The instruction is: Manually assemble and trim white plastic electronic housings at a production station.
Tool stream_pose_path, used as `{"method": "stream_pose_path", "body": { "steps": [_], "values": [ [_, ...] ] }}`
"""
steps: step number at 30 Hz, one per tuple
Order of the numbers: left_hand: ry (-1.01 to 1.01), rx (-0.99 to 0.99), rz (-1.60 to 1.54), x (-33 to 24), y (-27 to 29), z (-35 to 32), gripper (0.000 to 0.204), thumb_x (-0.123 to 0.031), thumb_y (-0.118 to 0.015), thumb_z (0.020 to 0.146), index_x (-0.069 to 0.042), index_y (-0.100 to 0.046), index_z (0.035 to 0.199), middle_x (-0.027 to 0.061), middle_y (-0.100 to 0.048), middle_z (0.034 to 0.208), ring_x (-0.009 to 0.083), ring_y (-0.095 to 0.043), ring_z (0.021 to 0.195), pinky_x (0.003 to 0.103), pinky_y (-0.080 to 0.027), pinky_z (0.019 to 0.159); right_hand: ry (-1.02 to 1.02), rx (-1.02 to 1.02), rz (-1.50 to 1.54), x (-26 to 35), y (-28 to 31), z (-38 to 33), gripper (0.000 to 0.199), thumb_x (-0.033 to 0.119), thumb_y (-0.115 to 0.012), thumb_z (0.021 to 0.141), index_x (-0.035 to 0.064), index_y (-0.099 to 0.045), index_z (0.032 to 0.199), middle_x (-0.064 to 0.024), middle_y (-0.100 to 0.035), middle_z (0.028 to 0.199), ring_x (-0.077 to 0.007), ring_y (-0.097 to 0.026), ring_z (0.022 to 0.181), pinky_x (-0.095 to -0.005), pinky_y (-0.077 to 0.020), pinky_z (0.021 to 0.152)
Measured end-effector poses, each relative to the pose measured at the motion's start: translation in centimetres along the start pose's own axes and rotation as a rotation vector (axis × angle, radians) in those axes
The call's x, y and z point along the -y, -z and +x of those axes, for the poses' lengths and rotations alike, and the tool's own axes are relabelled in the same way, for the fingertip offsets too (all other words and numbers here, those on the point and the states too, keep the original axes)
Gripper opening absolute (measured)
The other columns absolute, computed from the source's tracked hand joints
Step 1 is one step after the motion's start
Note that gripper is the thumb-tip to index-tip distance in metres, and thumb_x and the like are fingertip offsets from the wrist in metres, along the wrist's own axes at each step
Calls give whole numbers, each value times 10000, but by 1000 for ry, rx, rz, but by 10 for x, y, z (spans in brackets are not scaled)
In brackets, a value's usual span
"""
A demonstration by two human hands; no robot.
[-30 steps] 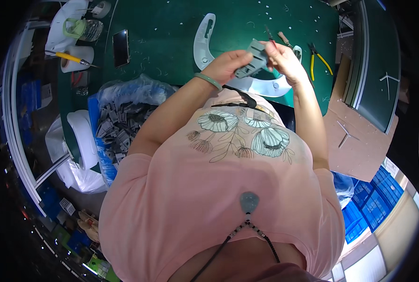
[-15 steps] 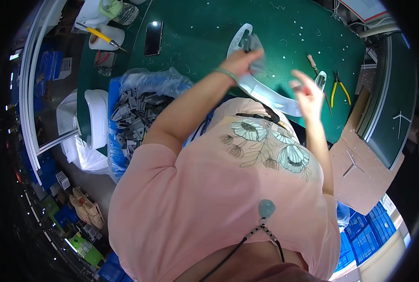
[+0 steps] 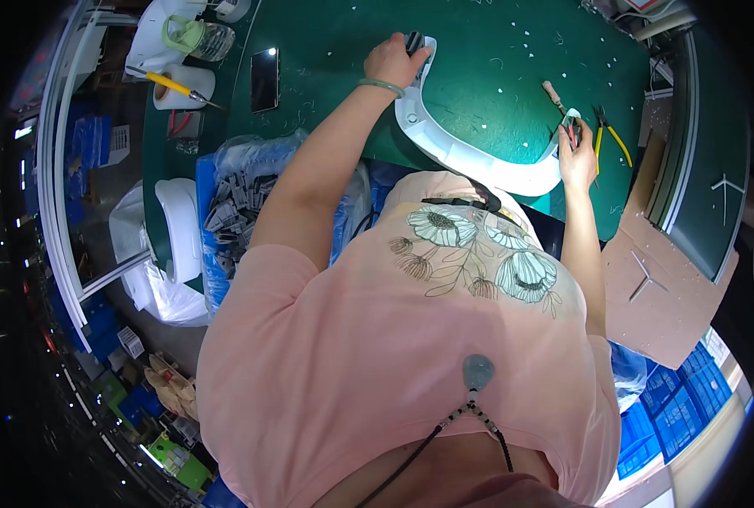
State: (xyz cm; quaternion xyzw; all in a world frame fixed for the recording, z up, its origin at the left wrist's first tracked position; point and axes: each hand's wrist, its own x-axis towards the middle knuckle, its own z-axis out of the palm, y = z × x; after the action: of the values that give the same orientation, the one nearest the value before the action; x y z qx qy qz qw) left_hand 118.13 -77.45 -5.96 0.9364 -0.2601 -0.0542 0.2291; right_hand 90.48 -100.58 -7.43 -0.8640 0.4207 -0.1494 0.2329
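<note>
A white curved plastic part (image 3: 478, 162), with a slot towards each end, lies in an arc on the green table in front of my body. At its far left end, my left hand (image 3: 391, 63) is closed around small dark grey pieces (image 3: 413, 41), which show past the fingertips. My right hand (image 3: 577, 158) grips the part's right end between thumb and fingers. Something small and red shows by the right fingers; what it is I cannot make out. Just beyond that hand lies a wooden-handled tool (image 3: 552, 91), with yellow-handled pliers (image 3: 615, 146) beside it.
A plastic-lined blue bin of grey pieces (image 3: 233, 207) stands left of my body. Another white curved part (image 3: 178, 224) is at the table's left edge. Farther back are a phone (image 3: 265, 82), a white roll (image 3: 199, 85), a yellow tool (image 3: 169, 82) and a bottle (image 3: 216, 41).
My left hand has moved up and left with the grey pieces to the part's left end. My right hand, apart from the part before, now holds its right end. The part has shifted slightly.
</note>
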Motion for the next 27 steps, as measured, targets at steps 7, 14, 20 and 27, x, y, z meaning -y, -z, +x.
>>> {"method": "stream_pose_path", "body": {
  "steps": [7, 14, 20, 27],
  "values": [
    [-135, -30, 207, -6, 0, 2, 527, -476, -661, 782, 12, -547, 942, 175, -654, 857, 352, -666, 762, 449, -539, 645, -18, 43, -20, 1, 0, 0, 489, 449, -585, 849, 143, -536, 1228, -165, -661, 1020, -355, -641, 943, -405, -501, 779],
    [-254, -65, 301, -15, -14, 0, 520, -474, -646, 792, 1, -516, 961, 127, -634, 772, 349, -664, 717, 466, -534, 635, -17, 52, -48, 3, 3, 1, 495, 407, -598, 843, 149, -500, 1253, -183, -665, 995, -382, -638, 922, -445, -501, 770],
    [-146, 159, 335, 1, -12, 4, 674, -586, -572, 808, -7, -528, 1151, 224, -550, 1203, 378, -571, 1079, 472, -466, 883, -116, 74, 2, 7, 5, 0, 612, 479, -593, 855, 71, -482, 1298, -178, -642, 1088, -310, -628, 1013, -368, -487, 836],
    [126, 646, -770, 26, -10, 15, 777, -612, -553, 830, -30, -449, 1334, 130, -507, 1306, 249, -489, 1199, 374, -364, 1022, -387, 61, 930, -50, -16, 6, 655, 463, -584, 898, -76, -490, 1259, -106, -610, 1095, -159, -582, 959, -276, -462, 837]
  ]
}}
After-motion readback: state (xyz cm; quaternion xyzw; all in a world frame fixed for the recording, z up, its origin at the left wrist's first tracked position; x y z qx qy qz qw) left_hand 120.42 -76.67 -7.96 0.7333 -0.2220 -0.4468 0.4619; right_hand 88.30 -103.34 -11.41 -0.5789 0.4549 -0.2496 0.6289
